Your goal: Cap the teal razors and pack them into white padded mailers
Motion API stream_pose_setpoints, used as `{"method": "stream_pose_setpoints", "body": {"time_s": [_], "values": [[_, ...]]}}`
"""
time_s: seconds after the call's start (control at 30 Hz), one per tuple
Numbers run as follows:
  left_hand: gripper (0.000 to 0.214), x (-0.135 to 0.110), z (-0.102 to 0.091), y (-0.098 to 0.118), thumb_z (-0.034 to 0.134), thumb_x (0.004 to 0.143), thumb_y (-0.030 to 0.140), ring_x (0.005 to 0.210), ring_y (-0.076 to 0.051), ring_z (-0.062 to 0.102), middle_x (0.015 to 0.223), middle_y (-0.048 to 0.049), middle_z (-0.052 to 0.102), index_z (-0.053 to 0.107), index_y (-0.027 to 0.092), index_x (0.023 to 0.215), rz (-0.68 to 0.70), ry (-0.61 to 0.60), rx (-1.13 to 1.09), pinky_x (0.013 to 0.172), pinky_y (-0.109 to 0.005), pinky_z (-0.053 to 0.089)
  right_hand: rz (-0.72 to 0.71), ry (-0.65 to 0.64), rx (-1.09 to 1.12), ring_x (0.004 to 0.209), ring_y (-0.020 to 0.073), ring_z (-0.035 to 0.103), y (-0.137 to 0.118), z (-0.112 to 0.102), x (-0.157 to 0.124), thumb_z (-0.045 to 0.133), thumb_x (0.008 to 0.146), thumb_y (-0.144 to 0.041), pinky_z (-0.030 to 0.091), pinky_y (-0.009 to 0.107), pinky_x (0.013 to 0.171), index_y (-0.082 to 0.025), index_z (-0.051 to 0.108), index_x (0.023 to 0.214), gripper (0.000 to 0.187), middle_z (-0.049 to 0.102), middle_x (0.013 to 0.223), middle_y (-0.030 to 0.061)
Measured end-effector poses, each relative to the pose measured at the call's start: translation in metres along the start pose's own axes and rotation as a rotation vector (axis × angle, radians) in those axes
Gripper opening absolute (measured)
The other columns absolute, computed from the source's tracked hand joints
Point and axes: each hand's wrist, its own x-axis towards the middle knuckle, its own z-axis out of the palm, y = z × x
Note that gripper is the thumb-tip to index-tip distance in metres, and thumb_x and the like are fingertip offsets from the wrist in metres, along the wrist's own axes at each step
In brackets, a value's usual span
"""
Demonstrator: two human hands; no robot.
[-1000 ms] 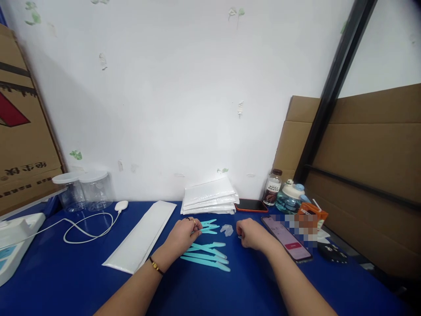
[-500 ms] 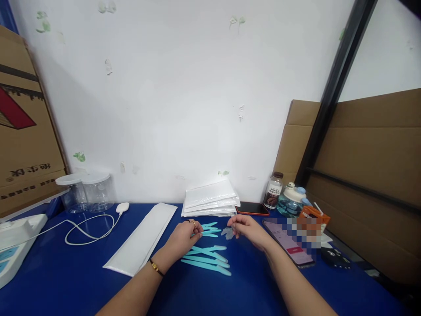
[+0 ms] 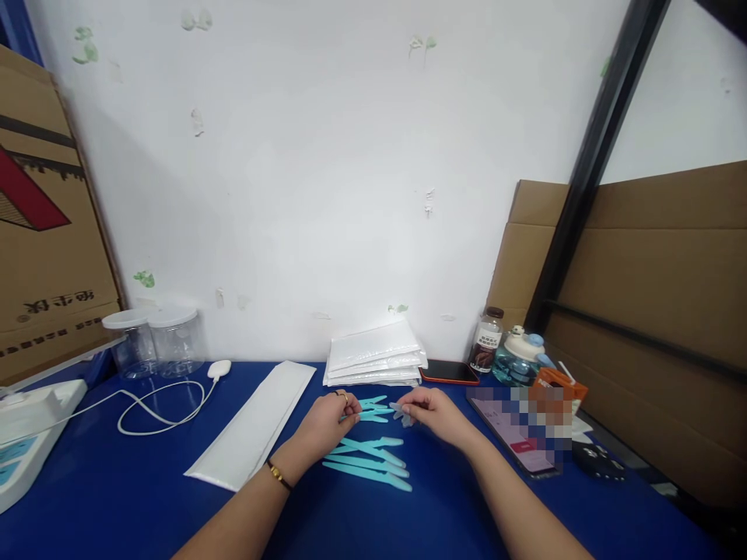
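Just below center frame, left hand (image 3: 327, 422) at blue desk (image 3: 455, 498), grip pinched on turquoise stick (image 3: 380, 411); right hand (image 3: 436, 412) at clear caps (image 3: 407, 421), grip unclear from here; stick likely light, stiff, smooth, best held mid-handle

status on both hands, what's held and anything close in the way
Left hand pinching a turquoise stick. Right hand at clear caps, grip unclear. Other turquoise sticks close by, possible clutter.

White wall (image 3: 315, 171), scuffed, peeled patches (image 3: 197, 123), green bits (image 3: 85, 47). Blue desk (image 3: 443, 513) up against it. Black post (image 3: 607, 140) slanting at right, cardboard (image 3: 659, 334) either side. Printed carton (image 3: 47, 257) far left. Light soft, wall brightest mid, dimmer left.
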Motion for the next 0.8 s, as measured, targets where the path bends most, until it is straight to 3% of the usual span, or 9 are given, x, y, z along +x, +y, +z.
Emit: {"method": "stream_pose_setpoints", "body": {"time_s": [0.27,0.43,0.63,0.8], "values": [[0.015,-0.001,0.0,0.0,0.049,0.079,0.027,0.078,-0.014,0.055,0.085,-0.0018,0.062,0.061,0.02,0.084,-0.006,-0.011,0.004,0.068,-0.023,0.041,-0.058,0.027,-0.201,0.068,0.0145,0.059,-0.005,-0.003,-0.001,0.054,0.08,-0.031,0.045,0.025,0.065,-0.018,0.072,0.086,0.023,0.062,0.076,0.0036],[0.015,0.001,0.003,-0.002,0.05,0.078,0.029,0.075,-0.014,0.055,0.082,-0.0004,0.061,0.061,0.02,0.082,-0.003,-0.001,-0.025,0.067,-0.022,0.04,-0.045,0.023,-0.172,0.065,0.0138,0.058,-0.005,0.001,-0.002,0.054,0.08,-0.03,0.044,0.024,0.062,-0.018,0.072,0.086,0.022,0.062,0.076,0.0037],[0.019,0.0,0.01,-0.001,0.051,0.077,0.033,0.074,-0.014,0.055,0.083,-0.0005,0.062,0.062,0.02,0.085,0.008,-0.07,-0.077,0.065,-0.022,0.04,-0.028,-0.082,-0.082,0.058,0.0121,0.055,-0.003,0.009,-0.004,0.059,0.077,-0.033,0.042,0.022,0.054,-0.017,0.072,0.085,0.022,0.063,0.074,0.0032],[0.022,0.001,0.008,-0.005,0.05,0.078,0.036,0.069,-0.013,0.053,0.079,-0.0006,0.06,0.061,0.018,0.085,-0.03,-0.068,-0.09,0.061,-0.022,0.039,0.033,0.015,-0.084,0.054,0.0118,0.053,0.003,-0.006,-0.002,0.059,0.076,-0.036,0.041,0.021,0.053,-0.014,0.07,0.082,0.025,0.062,0.064,0.0028]]}}
